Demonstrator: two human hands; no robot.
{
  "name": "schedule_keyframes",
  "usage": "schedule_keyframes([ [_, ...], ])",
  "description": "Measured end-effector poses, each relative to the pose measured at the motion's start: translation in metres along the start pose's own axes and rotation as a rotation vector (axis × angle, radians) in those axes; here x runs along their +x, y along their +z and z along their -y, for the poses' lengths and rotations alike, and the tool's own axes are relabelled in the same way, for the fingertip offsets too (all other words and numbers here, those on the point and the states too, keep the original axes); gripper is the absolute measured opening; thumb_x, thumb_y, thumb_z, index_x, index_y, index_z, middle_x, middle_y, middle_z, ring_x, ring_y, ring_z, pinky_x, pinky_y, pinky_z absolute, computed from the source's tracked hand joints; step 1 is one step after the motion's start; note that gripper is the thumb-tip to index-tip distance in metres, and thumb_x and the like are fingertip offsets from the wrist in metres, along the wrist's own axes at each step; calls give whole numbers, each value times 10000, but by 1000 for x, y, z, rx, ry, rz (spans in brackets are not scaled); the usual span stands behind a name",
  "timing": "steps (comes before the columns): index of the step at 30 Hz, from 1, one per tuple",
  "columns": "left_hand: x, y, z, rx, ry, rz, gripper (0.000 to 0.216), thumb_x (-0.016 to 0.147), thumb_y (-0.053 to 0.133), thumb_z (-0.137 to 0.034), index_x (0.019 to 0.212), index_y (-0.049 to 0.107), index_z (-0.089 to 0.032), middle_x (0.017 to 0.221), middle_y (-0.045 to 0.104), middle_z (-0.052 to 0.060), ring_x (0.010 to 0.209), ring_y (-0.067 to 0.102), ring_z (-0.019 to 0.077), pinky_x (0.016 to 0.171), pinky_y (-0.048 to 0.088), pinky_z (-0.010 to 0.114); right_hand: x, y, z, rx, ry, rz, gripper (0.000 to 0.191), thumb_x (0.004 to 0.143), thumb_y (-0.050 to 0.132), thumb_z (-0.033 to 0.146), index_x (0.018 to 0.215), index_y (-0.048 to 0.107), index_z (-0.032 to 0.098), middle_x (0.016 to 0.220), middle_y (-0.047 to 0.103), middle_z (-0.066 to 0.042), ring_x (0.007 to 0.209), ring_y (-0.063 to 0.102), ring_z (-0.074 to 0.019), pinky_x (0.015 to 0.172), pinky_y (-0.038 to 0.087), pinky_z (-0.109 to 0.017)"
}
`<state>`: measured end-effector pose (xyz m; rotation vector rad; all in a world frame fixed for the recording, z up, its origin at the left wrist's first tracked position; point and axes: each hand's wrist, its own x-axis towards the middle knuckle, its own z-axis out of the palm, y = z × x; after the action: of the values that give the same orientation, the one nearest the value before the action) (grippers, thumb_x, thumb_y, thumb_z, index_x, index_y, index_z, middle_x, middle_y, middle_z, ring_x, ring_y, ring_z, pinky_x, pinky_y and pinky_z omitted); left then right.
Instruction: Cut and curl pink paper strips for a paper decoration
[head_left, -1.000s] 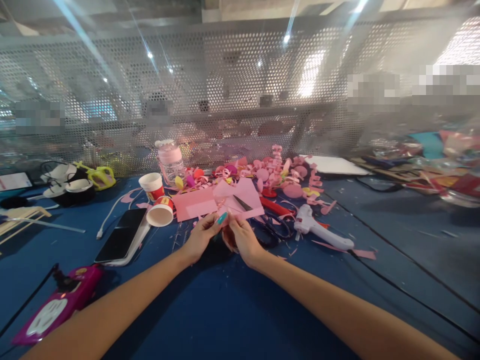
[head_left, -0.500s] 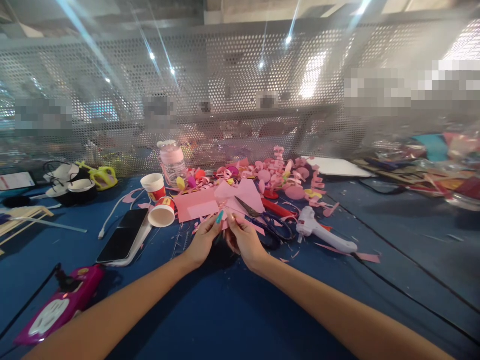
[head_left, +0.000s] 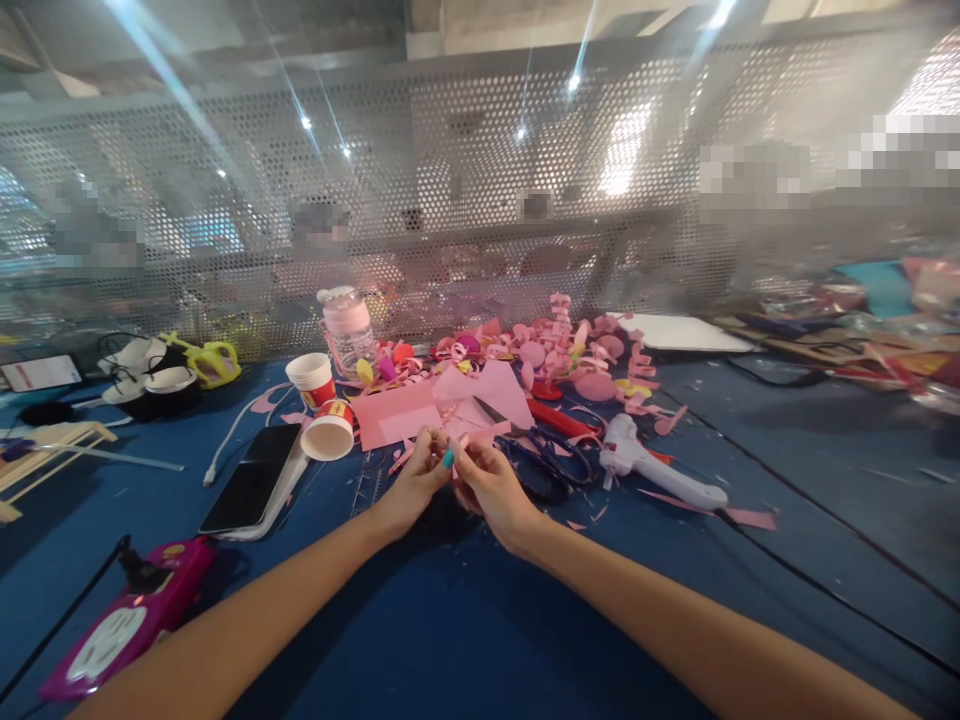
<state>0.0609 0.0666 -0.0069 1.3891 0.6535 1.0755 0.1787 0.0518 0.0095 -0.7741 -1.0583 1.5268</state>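
My left hand [head_left: 414, 478] and my right hand [head_left: 491, 492] meet over the blue table, fingertips pinched together. Between them is a small strip of pink paper [head_left: 489, 433], one end sticking out past the right fingers; the rest is hidden. A teal nail shows on the left thumb. Just beyond the hands lie pink paper sheets [head_left: 394, 415]. Scissors with dark blue handles [head_left: 564, 452] rest to the right of my right hand, their blades [head_left: 491, 410] over the pink paper. Next to them is a long red object [head_left: 562, 418].
A white glue gun [head_left: 667, 475] with a black cord lies at right. Pink paper pieces [head_left: 592, 385] are heaped behind. At left are two paper cups [head_left: 328, 432], a phone [head_left: 255, 478], a bottle [head_left: 349, 325] and a magenta power strip [head_left: 131, 620]. A perforated metal screen [head_left: 450, 150] stands behind.
Both hands have drawn closer together, and the fingers are more curled around the pink paper strip. The view has shifted slightly. Things on the table lie as before.
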Motion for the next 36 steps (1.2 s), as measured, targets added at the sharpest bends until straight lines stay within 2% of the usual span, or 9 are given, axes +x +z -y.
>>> schedule_keyframes([
  [3,0,2,-3,27,25,-56,471,666,626,-552,871,363,-218,965,430,7,844,471,129,701,413,223,0,-1,1,0,-1,13,440,561,696,542,627,465,173,388,399,107,295,313,-19,310,198,-158],
  [5,1,3,-4,45,33,-90,495,663,630,-553,903,348,-225,1016,420,23,913,464,146,750,405,238,0,-3,2,-2,11,40,455,555,691,557,593,449,174,363,384,106,291,299,-19,316,188,-163],
  [9,-1,5,-5,141,83,-186,431,757,528,-549,961,326,-228,963,411,16,861,464,139,731,399,252,2,-5,2,-19,9,36,443,577,683,548,570,445,175,327,352,111,278,261,-17,325,155,-171],
  [13,-5,4,-7,454,255,-291,274,894,306,-465,879,375,-200,797,394,-3,706,424,129,665,376,263,3,-6,2,-52,-18,-51,418,607,674,527,573,464,168,346,375,103,278,275,-19,319,143,-176],
  [19,-7,-4,-10,1123,602,-67,267,895,337,-405,916,434,-157,845,498,73,786,453,203,710,382,336,1,-3,4,42,9,-104,418,574,710,496,562,445,172,385,394,103,286,265,-13,307,154,-171],
  [24,-4,-8,-11,1408,713,-117,254,915,293,-315,819,471,-161,751,542,77,726,468,215,660,371,330,2,-2,3,22,14,-111,417,588,692,512,540,460,168,345,359,104,277,252,-14,305,149,-169],
  [27,-5,-8,-12,1458,741,-142,268,911,310,-313,772,486,-166,716,552,75,707,471,216,648,361,324,1,-2,3,25,14,-99,421,605,675,519,523,465,163,341,366,95,278,258,-16,308,148,-168],
  [32,-7,-9,-12,1415,751,-152,278,912,304,-323,795,492,-155,706,550,78,690,459,215,631,355,320,-1,-3,4,-15,30,-30,447,643,628,550,496,466,160,322,368,79,268,275,-24,302,138,-178],
  [36,-7,-10,-12,1368,733,-171,263,917,293,-296,790,482,-163,697,543,72,677,450,209,632,355,318,-1,-2,5,-51,50,-34,458,646,608,582,518,427,181,321,365,82,271,266,-31,302,137,-187],
])
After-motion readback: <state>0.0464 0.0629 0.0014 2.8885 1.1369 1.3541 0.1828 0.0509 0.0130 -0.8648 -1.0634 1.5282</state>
